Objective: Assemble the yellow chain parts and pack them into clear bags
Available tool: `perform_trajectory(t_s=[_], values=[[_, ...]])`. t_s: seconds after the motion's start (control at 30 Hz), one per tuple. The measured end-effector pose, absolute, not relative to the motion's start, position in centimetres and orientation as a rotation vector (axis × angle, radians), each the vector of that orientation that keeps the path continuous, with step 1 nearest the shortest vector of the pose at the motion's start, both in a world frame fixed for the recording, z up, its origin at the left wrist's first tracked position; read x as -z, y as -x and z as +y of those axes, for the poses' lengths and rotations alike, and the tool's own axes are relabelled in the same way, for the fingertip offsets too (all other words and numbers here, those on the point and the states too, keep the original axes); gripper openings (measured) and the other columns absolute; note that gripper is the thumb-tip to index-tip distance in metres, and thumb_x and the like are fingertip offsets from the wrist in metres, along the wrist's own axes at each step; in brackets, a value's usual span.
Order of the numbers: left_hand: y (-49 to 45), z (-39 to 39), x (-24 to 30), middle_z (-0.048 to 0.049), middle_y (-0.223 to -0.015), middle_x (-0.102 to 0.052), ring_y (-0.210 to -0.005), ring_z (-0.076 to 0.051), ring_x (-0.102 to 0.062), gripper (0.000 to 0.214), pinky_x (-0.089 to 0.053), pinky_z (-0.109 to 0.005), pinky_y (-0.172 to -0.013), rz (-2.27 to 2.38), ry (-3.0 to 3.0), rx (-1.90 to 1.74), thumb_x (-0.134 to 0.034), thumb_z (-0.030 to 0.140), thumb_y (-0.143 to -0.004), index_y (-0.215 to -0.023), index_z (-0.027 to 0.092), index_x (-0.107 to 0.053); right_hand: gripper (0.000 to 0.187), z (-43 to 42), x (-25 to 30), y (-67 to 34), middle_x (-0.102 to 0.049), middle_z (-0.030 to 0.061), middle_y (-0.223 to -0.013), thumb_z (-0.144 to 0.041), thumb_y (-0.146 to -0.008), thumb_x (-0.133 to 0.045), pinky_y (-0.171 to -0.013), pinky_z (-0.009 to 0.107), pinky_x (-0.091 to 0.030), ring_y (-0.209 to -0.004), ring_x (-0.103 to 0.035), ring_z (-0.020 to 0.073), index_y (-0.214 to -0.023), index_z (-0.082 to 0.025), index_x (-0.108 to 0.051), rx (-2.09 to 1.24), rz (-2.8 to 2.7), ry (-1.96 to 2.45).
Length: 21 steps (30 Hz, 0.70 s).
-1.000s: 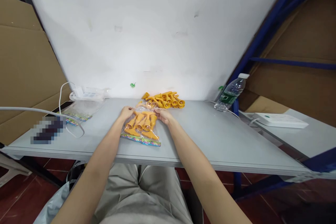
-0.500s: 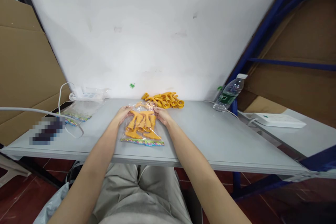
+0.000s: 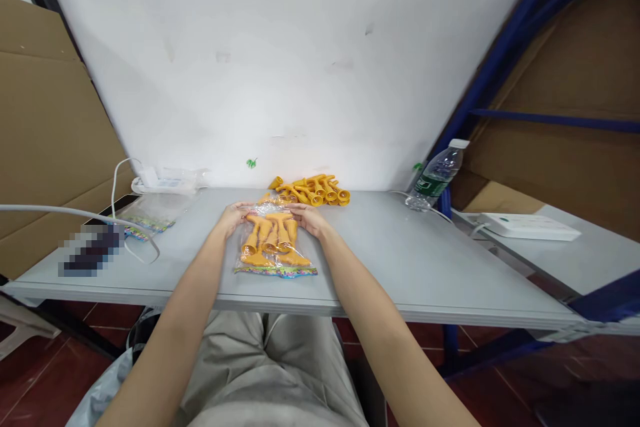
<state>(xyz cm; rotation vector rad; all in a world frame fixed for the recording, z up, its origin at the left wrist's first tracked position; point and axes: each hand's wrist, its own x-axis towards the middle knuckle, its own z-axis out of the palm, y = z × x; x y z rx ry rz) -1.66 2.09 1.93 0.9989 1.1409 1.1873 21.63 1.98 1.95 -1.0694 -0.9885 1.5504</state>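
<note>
One clear plastic bag (image 3: 275, 273) of yellow trumpet-shaped pieces (image 3: 270, 235), held from both sides

Nearest are the person's grey trousers (image 3: 265, 373), below the front edge of a grey table (image 3: 390, 253). Just in from that edge, at the middle, the bag lies with its brightly printed strip toward the person. Several pieces show through the film, most with their flared ends pointing nearward; overlaps make an exact count hard.

At the bag's far end are both hands. The left hand (image 3: 233, 219) has its fingers bent inward, closed on the far left corner; the right hand (image 3: 309, 218) has its fingers closed likewise on the far right corner. How tightly either one grips, I cannot tell.

Off to the left lies a dark, pixelated object (image 3: 93, 250), with a white cable (image 3: 55, 208) passing above it and, a little farther in, flat clear bags (image 3: 155, 208) with similar printed edges.

Just beyond the bag sits a loose pile of yellow pieces (image 3: 320, 192), close to the white wall (image 3: 300, 67); whether it touches the bag is unclear. Well to the right, a clear bottle (image 3: 434, 183) with a green label and white cap stands tilted in view.
</note>
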Motion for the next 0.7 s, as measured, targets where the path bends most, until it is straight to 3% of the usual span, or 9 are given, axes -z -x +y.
perform_trajectory(t_s=[0.17,0.37,0.53,0.7], values=[[2.0,2.2,-1.7,-0.0062,-0.074,-0.073,-0.073,-0.014,-0.069,0.012,-0.053,-0.024,-0.072,1.136,-1.023,-1.168,-0.068,0.006,-0.064,-0.075,0.012,-0.066,0.023,1.8,-2.2,-21.5,-0.07,0.0031,-0.067,0.002,-0.079,-0.05,-0.053,0.018,-0.052,-0.052,-0.061,0.0086,-0.077,-0.013,-0.067,-1.521,-0.969,1.076],[2.0,2.4,-1.4,-0.0045,-0.07,-0.071,-0.073,-0.014,-0.068,0.011,-0.054,-0.026,-0.072,1.19,-1.064,-1.193,-0.062,0.005,-0.059,-0.058,0.015,-0.057,0.02,2.1,-1.8,-21.5,-0.062,-0.0014,-0.057,0.001,-0.071,-0.054,-0.047,0.017,-0.047,-0.045,-0.051,0.0066,-0.063,-0.017,-0.058,-1.462,-0.958,1.087],[1.8,2.6,-1.1,-0.002,-0.068,-0.068,-0.077,-0.015,-0.067,0.011,-0.054,-0.029,-0.076,1.257,-1.156,-1.232,-0.059,0.009,-0.058,-0.053,0.016,-0.052,0.018,2.4,-1.4,-21.5,-0.054,-0.0053,-0.054,-0.003,-0.063,-0.056,-0.047,0.017,-0.044,-0.047,-0.048,0.0062,-0.058,-0.019,-0.051,-1.429,-0.991,1.094],[1.9,2.9,-0.7,0.0009,-0.063,-0.063,-0.063,-0.011,-0.062,0.011,-0.052,-0.026,-0.071,1.268,-1.264,-1.235,-0.051,0.007,-0.057,-0.05,0.016,-0.052,0.014,2.7,-0.9,-21.7,-0.053,-0.0062,-0.056,-0.006,-0.059,-0.051,-0.051,0.017,-0.041,-0.053,-0.049,0.0076,-0.058,-0.019,-0.049,-1.287,-1.112,1.111]])
